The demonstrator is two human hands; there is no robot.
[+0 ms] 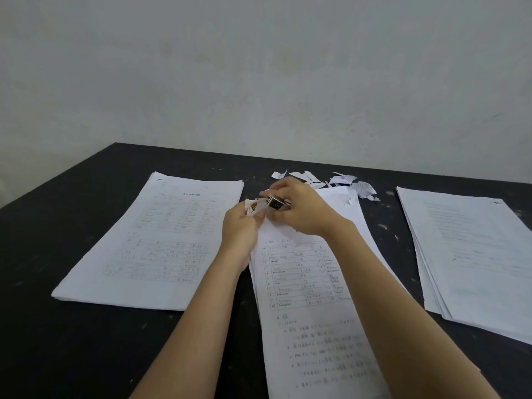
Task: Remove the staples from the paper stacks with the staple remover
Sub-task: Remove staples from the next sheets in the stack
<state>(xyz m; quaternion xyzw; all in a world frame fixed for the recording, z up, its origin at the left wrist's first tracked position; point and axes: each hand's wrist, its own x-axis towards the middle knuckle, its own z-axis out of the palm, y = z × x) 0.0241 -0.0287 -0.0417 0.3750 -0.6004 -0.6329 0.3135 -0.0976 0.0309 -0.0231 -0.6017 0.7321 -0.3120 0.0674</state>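
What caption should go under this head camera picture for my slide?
At a black table, left hand pinches the top of the middle stack; right hand holds the staple remover.

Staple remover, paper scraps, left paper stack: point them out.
staple remover [277,204]: head view, metal top face.
paper scraps [344,179]: head view, a middle scrap.
left paper stack [161,240]: head view, top sheet.
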